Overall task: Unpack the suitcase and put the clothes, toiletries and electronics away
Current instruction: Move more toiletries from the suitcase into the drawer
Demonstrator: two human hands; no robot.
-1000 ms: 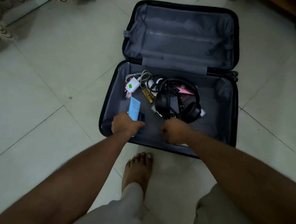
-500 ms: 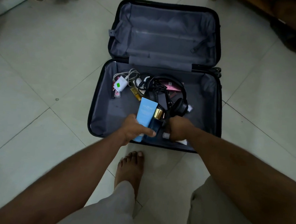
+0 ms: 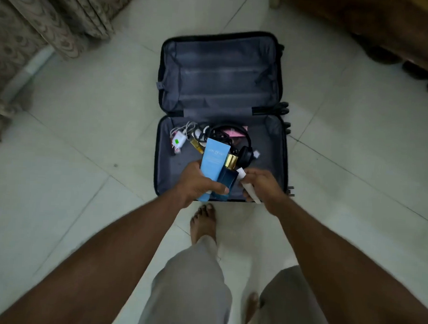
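Note:
A black suitcase [image 3: 284, 150] lies open on the tiled floor, its far half bare grey lining. My left hand [image 3: 197, 183] grips a light blue tube [image 3: 214, 159] together with a dark blue bottle with a gold cap [image 3: 228, 175], raised above the near half. My right hand [image 3: 261, 183] holds a slim white tube [image 3: 246, 186] beside them. In the near half lie black headphones [image 3: 244, 151] with tangled cables, a white charger with a green sticker [image 3: 179, 139], a small gold tube [image 3: 197, 145] and something pink [image 3: 235, 132].
Patterned curtains [image 3: 41, 24] hang at the upper left. Dark wooden furniture [image 3: 379, 19] stands at the upper right with dark objects under it. My bare feet [image 3: 203, 222] stand on the white tiles just in front of the suitcase.
Both hands have lifted out of the suitcase's near half with their toiletries. The view has pulled back and up, so the suitcase looks smaller and farther.

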